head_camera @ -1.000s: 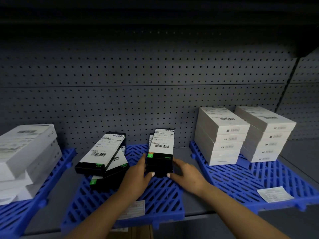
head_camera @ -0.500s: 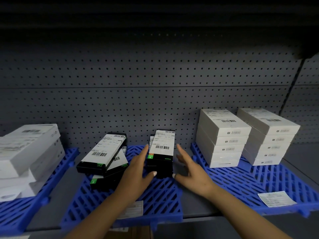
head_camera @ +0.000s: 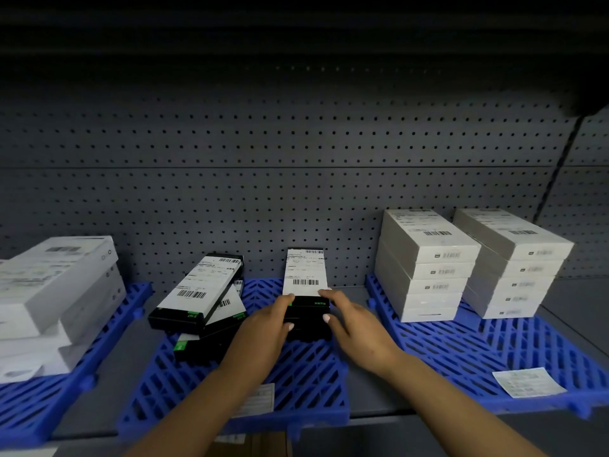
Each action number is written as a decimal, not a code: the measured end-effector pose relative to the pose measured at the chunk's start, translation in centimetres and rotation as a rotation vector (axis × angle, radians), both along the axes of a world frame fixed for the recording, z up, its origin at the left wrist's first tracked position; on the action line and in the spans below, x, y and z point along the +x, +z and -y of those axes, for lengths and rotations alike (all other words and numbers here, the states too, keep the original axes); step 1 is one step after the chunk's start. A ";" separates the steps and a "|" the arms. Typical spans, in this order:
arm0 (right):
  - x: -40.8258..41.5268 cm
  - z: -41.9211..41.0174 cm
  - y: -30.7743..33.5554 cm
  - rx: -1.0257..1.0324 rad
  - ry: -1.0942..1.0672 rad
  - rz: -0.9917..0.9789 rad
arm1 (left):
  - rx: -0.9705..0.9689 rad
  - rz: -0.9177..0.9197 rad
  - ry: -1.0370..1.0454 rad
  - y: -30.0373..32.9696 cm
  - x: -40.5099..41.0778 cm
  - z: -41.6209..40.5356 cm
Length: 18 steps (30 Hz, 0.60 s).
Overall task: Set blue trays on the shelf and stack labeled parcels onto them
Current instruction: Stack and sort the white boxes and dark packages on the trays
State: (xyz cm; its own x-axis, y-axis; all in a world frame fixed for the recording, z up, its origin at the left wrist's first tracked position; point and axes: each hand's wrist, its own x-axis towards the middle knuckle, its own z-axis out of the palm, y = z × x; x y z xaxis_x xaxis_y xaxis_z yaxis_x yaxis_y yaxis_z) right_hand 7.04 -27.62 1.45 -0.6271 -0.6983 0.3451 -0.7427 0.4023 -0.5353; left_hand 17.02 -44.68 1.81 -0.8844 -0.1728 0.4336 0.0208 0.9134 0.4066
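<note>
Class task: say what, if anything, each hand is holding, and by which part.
Both hold the stack of black labelled boxes at its near end: the left hand on its left side, the right hand on its right.

grey pegboard back wall (head_camera: 296, 179), cardboard box (head_camera: 250, 445) below

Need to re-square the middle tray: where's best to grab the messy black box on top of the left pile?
Take the skewed top black box by its two long side edges near the front end, coming from the front. It lies tilted, front end overhanging the pile, so both sides are free there.
</note>
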 end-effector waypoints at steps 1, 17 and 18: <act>-0.1 0.1 0.0 0.005 0.004 0.009 | -0.020 0.006 0.002 0.0 -0.1 0.0; -0.2 0.4 -0.4 -0.030 -0.099 -0.030 | -0.235 0.044 -0.055 1.2 -0.5 0.9; -0.2 0.4 -0.5 -0.050 -0.108 -0.027 | -0.225 0.048 -0.062 1.4 -0.6 1.0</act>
